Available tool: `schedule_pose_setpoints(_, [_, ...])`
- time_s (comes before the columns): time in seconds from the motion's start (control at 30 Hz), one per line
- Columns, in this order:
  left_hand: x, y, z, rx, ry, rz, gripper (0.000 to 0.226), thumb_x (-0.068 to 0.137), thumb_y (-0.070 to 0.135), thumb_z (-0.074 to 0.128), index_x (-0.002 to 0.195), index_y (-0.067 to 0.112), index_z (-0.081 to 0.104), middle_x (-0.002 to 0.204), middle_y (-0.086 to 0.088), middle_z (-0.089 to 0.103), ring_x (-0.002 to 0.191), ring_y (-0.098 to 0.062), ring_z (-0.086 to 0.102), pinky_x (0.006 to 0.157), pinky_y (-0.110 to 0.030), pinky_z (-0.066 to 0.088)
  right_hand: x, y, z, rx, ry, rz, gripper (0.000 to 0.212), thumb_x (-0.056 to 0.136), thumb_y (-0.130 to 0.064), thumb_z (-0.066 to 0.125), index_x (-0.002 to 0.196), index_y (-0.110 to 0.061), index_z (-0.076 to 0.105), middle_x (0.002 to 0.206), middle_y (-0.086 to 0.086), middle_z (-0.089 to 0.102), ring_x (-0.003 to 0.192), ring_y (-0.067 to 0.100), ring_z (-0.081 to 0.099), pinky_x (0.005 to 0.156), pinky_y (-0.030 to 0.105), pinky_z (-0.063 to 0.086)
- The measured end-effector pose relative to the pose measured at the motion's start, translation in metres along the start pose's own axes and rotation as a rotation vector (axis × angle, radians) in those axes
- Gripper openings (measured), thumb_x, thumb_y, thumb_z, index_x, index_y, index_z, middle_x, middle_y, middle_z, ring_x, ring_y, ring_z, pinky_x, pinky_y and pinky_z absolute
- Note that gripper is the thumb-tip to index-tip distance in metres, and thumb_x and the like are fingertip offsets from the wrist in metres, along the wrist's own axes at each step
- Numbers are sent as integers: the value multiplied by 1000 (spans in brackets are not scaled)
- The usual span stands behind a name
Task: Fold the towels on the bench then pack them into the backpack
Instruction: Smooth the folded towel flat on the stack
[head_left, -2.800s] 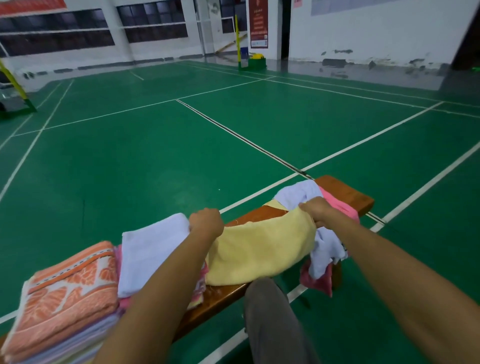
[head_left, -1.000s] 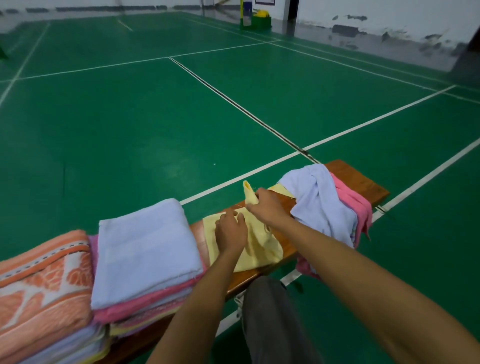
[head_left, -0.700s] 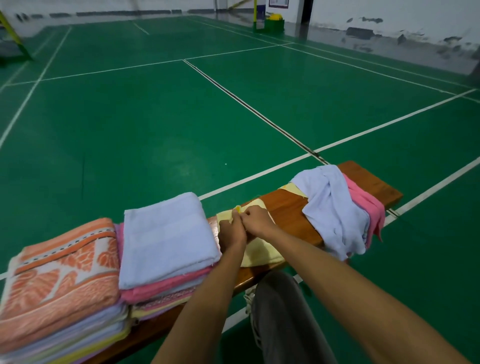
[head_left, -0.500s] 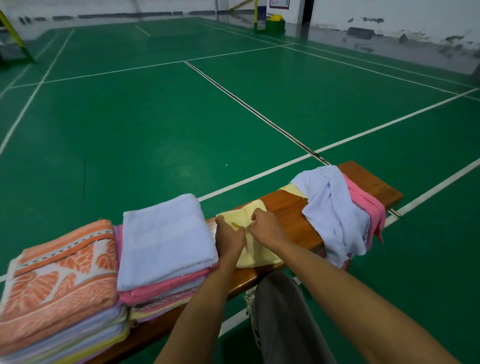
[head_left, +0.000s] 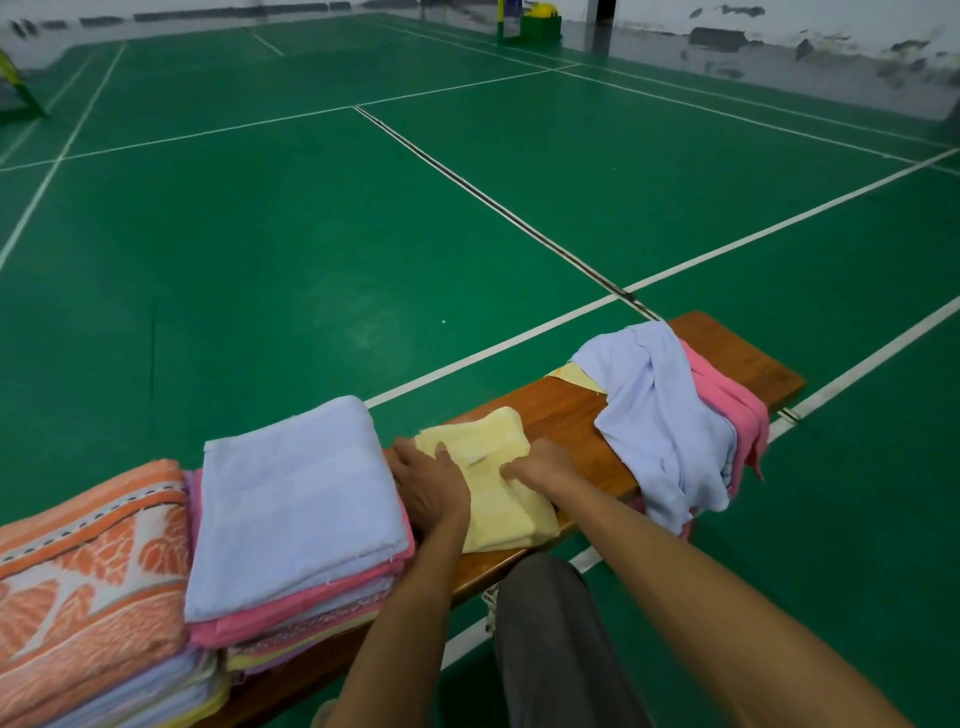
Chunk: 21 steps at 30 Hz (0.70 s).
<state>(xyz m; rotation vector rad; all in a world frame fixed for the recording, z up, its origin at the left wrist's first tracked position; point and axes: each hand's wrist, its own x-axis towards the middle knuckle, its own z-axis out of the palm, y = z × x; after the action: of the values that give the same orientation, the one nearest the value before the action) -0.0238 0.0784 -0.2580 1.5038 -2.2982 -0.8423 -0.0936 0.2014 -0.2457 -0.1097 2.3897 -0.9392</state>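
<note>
Both hands lie on the small pale-yellow folded terry towel (head_left: 491, 480) at mid-bench. Left hand (head_left: 431, 486) is flat, fingers straight, pressing its left part; right hand (head_left: 540, 467) rests on its right part w/ fingertips pushing into the cloth, fingers not curled round anything that I can see. Half a sec ago the hands were close together over a raised yellow flap; now they've spread apart and the flap lies down, so the last fold looks closed and is being smoothed. Judgement: this towel is about done & should go next onto a pile.

Just left, touching the left hand's side, is the stack topped by a folded light-blue towel (head_left: 296, 499) over pink ones; further left the orange patterned towel stack (head_left: 88, 561). To the right, apart from the hands, the unfolded heap of lilac-blue and pink towels (head_left: 670, 415) drapes over the brown wooden bench (head_left: 566, 410), so folding isn't finished. Backpack not in view; packing not begun, as far as I can tell.
</note>
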Motion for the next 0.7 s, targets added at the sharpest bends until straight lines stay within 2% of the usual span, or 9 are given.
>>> schedule_pose_setpoints(0.17, [-1, 7, -4, 153, -206, -58, 74, 91, 62, 59, 138, 8, 42, 140, -17, 52, 126, -35, 52, 99, -42, 45, -2, -1, -5, 52, 1, -15, 31, 92, -42, 65, 112, -25, 47, 110, -1, 55, 101, 21, 55, 84, 36, 49])
schedule_pose_setpoints(0.23, [2, 7, -10, 173, -328, -32, 70, 94, 65, 53, 138, 11, 48, 138, -13, 56, 124, -34, 55, 98, -40, 45, -4, -6, -7, 142, -15, -12, 32, 95, -37, 61, 120, -20, 50, 117, 2, 56, 102, 20, 52, 82, 35, 45])
schedule_pose_setpoints(0.3, [2, 7, -14, 136, -417, -28, 67, 96, 64, 50, 140, 14, 49, 140, -10, 56, 124, -33, 55, 99, -39, 44, -9, -12, -11, 156, -19, 1, 43, 96, -32, 60, 133, -13, 49, 123, 5, 55, 104, 21, 51, 82, 35, 44])
schedule_pose_setpoints(0.47, [-13, 21, -27, -15, -410, 2, 55, 99, 52, 51, 132, 9, 55, 131, -12, 62, 117, -34, 59, 88, -35, 46, -19, -26, -29, 90, 7, 41, 51, 100, -31, 57, 144, -10, 41, 142, 11, 50, 126, 31, 50, 89, 37, 42])
schedule_pose_setpoints(0.57, [-23, 37, -40, -104, -405, 96, 44, 98, 43, 55, 123, 7, 57, 125, -16, 64, 112, -36, 61, 85, -35, 46, -29, -35, -49, 75, 36, 29, 53, 99, -35, 58, 144, -12, 42, 142, 11, 50, 124, 31, 51, 92, 39, 43])
schedule_pose_setpoints(0.63, [-28, 50, -54, -155, -361, 148, 42, 99, 37, 55, 125, 5, 51, 124, -18, 63, 114, -39, 60, 88, -39, 47, -38, -42, -64, 107, 62, 16, 51, 98, -34, 59, 142, -12, 43, 139, 11, 51, 115, 28, 51, 91, 39, 44])
schedule_pose_setpoints(0.7, [-31, 64, -72, -196, -324, 183, 43, 100, 34, 55, 128, 3, 44, 126, -20, 61, 117, -41, 58, 90, -42, 47, -48, -52, -81, 143, 91, -1, 54, 96, -33, 61, 141, -10, 42, 139, 12, 51, 117, 30, 51, 93, 41, 45])
